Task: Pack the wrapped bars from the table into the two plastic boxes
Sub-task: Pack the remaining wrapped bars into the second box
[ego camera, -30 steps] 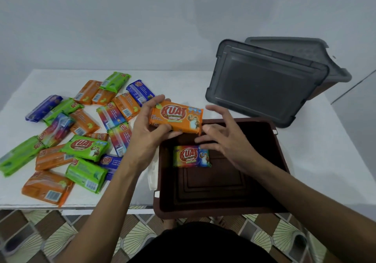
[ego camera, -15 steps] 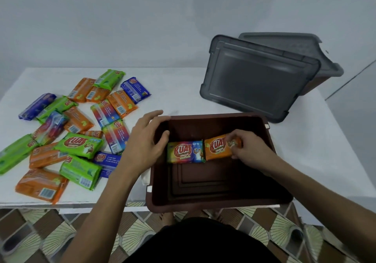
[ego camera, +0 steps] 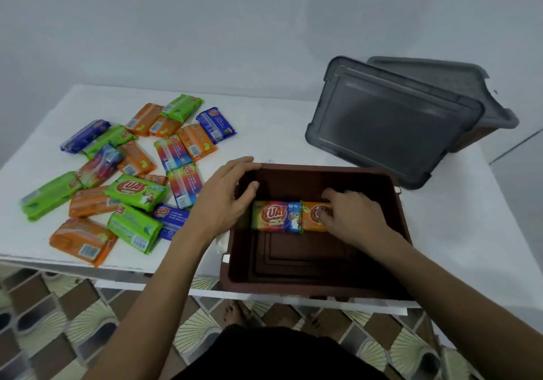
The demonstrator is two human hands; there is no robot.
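The near floor of the brown box (ego camera: pixel 293 287) is left bare. Mid-floor, a rainbow bar (ego camera: pixel 276 216) is laid touching an orange bar (ego camera: pixel 311 218), which is pinched by the right hand (ego camera: pixel 349 218)'s curled fingers. The left rim is rested on by the left hand (ego camera: pixel 223 200), fingers loosely spread.

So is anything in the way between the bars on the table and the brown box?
Nothing I can see. The brown box is open on top, its gray lid leans aside at the far right, and the loose bars lie just left of it, by the left hand.
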